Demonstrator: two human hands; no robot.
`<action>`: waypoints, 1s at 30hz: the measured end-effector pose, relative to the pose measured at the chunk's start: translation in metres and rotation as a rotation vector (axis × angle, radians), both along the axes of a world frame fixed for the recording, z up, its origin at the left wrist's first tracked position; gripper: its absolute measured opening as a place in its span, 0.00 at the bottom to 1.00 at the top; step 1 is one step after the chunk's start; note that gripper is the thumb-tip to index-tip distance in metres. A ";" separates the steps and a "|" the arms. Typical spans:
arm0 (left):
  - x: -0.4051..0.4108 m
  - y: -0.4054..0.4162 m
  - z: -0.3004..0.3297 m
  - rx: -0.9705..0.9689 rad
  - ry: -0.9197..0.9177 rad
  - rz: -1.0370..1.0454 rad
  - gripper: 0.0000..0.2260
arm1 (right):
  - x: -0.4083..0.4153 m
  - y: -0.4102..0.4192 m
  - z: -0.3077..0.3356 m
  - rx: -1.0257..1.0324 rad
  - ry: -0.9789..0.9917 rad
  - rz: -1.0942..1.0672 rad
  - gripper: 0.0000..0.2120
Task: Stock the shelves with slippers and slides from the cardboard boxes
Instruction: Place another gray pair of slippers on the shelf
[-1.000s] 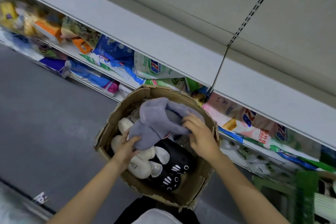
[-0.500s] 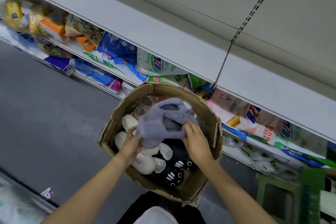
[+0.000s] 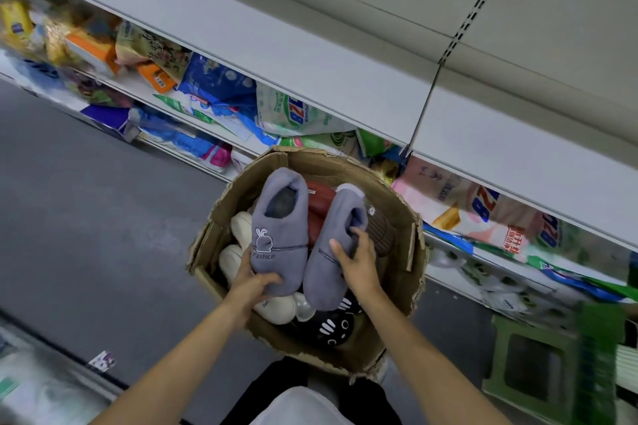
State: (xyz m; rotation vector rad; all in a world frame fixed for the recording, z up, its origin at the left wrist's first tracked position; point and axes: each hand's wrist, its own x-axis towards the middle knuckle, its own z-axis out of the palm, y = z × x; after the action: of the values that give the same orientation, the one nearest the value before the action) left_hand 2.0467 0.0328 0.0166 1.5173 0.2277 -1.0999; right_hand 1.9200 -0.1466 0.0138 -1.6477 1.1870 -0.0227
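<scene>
1. Your left hand [image 3: 253, 281] grips the toe end of one grey slipper [image 3: 279, 235], thumb curled over the top and fingers tucked beneath, so it is holding that slipper.
2. Your right hand [image 3: 357, 260] grips the second grey slipper [image 3: 333, 252] across its middle, fingertips hooked at the edge of its opening, thumb on the upper.
3. Both slippers are directly above the cardboard box [image 3: 397, 290], side by side and touching, heels pointing toward the far side of the box. The left one shows a small rabbit outline and a stitched word.
4. Inside the box, under the pair, lie white slides [image 3: 238, 235] toward its left side, a black slide with white marks [image 3: 333, 329] at its near side, and dark red footwear [image 3: 319, 202] with a brown ribbed piece [image 3: 379, 229] toward its far side.
5. The grey shelf [image 3: 310, 55] beyond the box shows nothing on its visible surface, and no slippers show on it.
6. The shelf levels below that one, behind the box, are crowded with colourful bagged goods [image 3: 297, 112], not footwear.
7. A green stool [image 3: 531, 362] stands on the floor to the right of the box.
8. My reading: the task is at an early stage. One pair is lifted clear, nothing is seen stocked yet, and the box holds several more pairs.
9. What is left, as I judge it: set this pair on the grey shelf, then work through the white, black, red and brown items.
</scene>
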 end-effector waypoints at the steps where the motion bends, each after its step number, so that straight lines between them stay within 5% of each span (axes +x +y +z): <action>1: 0.002 0.001 0.000 0.020 0.000 -0.032 0.32 | -0.001 0.000 -0.003 0.043 -0.012 -0.093 0.42; 3: 0.006 0.001 0.001 0.065 0.010 -0.081 0.30 | -0.006 0.000 -0.015 0.114 0.020 -0.220 0.48; 7: 0.010 -0.006 0.002 0.090 0.037 -0.098 0.17 | -0.011 0.004 -0.007 0.244 -0.015 -0.227 0.41; 9: 0.009 -0.011 0.001 0.050 -0.006 -0.092 0.17 | -0.014 0.004 -0.009 0.314 -0.050 -0.245 0.36; 12: 0.008 -0.016 -0.001 -0.055 -0.077 -0.083 0.21 | -0.019 -0.001 -0.013 0.443 -0.086 -0.332 0.43; 15: 0.015 -0.025 -0.002 -0.078 -0.089 -0.077 0.25 | -0.020 -0.006 -0.005 0.567 -0.158 -0.395 0.31; 19: 0.026 -0.034 0.004 -0.042 -0.156 -0.075 0.25 | -0.021 -0.009 -0.005 0.733 -0.193 -0.417 0.37; 26: 0.023 -0.034 0.009 -0.100 -0.097 -0.043 0.19 | -0.020 0.000 -0.009 0.642 -0.394 -0.576 0.49; 30: 0.023 -0.032 0.011 -0.126 -0.112 -0.095 0.21 | -0.021 -0.003 -0.003 0.576 -0.458 -0.560 0.40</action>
State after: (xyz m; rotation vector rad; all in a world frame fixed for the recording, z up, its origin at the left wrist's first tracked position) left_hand 2.0692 0.0010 0.0278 1.4838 0.0093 -1.0793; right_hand 1.8994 -0.1501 0.0109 -0.7246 1.1214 -0.3582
